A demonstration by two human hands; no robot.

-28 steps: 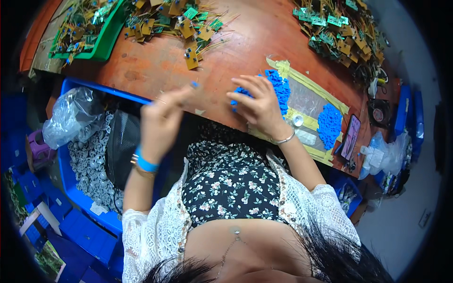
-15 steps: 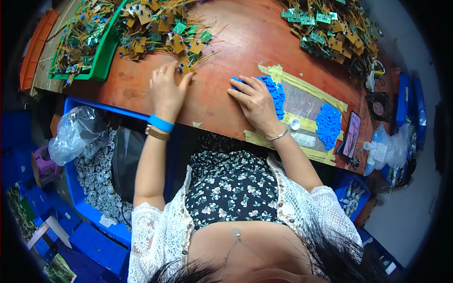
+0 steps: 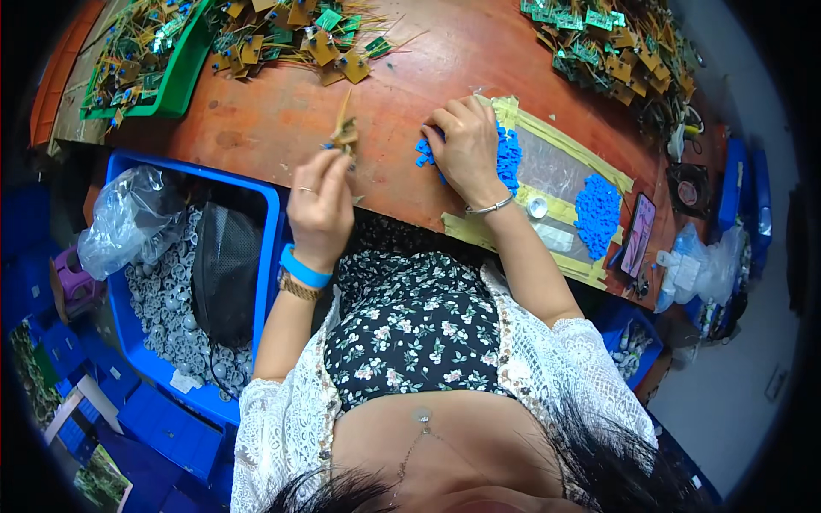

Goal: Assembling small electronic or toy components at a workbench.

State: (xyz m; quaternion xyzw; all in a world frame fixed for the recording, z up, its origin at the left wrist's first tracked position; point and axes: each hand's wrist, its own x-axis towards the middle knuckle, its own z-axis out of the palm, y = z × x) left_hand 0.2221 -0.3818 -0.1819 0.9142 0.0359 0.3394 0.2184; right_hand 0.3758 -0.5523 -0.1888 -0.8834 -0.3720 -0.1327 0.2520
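My left hand (image 3: 321, 209), with a blue wristband, is closed in a pinch on a small wired circuit board (image 3: 345, 137). The board is tan and somewhat blurred, with thin yellow wires pointing away from me. My right hand (image 3: 466, 147) is curled at the left side of a heap of small blue plastic parts (image 3: 509, 158). Its thumb and fingers are drawn together, and what lies between them is hidden. A few loose blue parts (image 3: 424, 152) lie under and beside those fingertips.
Wired boards fill a green tray (image 3: 175, 94) and form piles (image 3: 321, 47) at the far left and right. Another blue heap (image 3: 598, 218), a phone (image 3: 639, 235) and a small round metal piece (image 3: 537, 207) lie rightward. Below the table's edge stands a blue bin (image 3: 267, 256) of grey parts.
My left hand has drawn back toward me from the board pile, a wired board now in its fingers. The right hand's stretched fingers have curled together at the blue heap.
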